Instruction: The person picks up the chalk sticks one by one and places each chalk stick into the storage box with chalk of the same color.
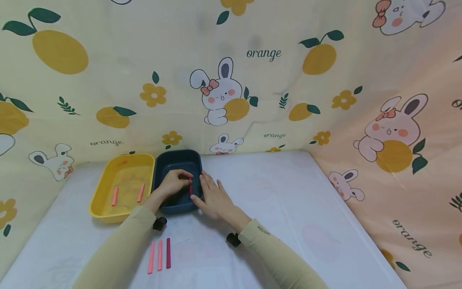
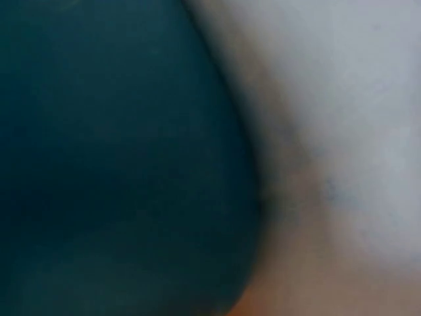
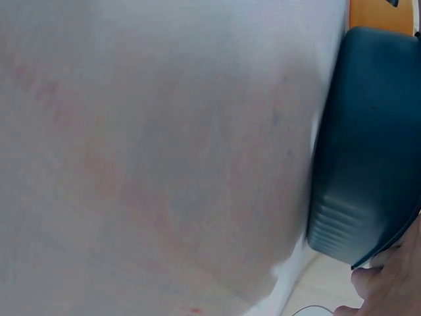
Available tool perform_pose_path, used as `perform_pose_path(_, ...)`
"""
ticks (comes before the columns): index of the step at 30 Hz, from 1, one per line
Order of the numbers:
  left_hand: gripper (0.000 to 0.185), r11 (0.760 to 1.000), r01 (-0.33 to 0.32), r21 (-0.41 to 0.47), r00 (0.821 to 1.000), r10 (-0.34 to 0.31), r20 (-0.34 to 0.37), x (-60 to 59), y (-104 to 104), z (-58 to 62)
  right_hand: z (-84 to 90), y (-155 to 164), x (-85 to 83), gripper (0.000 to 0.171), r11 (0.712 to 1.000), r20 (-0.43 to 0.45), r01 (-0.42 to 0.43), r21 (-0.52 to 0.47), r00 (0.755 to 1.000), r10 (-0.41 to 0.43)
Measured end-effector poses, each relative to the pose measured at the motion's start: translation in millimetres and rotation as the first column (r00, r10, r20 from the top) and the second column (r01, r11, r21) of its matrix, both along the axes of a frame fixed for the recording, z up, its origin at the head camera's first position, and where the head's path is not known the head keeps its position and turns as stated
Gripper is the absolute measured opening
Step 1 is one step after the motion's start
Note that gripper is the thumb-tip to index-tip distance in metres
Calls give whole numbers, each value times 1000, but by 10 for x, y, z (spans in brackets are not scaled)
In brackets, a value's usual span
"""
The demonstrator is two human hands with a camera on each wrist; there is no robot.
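Note:
A dark blue tray stands at the back of the white table, beside a yellow tray. My left hand reaches into the blue tray and pinches a dark pink stick near its right wall. My right hand rests with straight fingers against the blue tray's right rim; its thumb touches the rim. The left wrist view is a blur of the blue tray. In the right wrist view the blue tray's outer wall shows with a fingertip below it.
Two light pink sticks lie in the yellow tray. Three sticks, two light pink and one dark pink, lie side by side on the table near me. Patterned cloth walls stand behind and to the right.

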State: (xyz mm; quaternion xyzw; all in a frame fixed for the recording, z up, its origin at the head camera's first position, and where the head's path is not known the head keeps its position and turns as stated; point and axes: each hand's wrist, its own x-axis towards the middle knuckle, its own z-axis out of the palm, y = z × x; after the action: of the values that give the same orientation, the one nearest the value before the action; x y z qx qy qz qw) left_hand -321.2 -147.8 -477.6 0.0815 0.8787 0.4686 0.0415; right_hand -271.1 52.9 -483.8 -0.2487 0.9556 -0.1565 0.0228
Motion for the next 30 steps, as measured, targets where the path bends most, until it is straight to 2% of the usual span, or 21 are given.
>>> perform_pose_path(8, 24, 999, -15, -45, 999, 17, 43, -90, 17, -88, 0, 9, 5, 83, 1000, -7, -7, -10, 1000, 7)
perform_pose_path(16, 22, 988, 2, -154, 1000, -1, 10, -104, 25, -91, -5, 15, -1, 82, 1000, 1, -7, -2, 1000, 7)
perform_pose_path(30, 20, 986, 10, -168, 1000, -14, -21, -105, 46, -105, 17, 12, 17, 82, 1000, -5, -7, -13, 1000, 7)
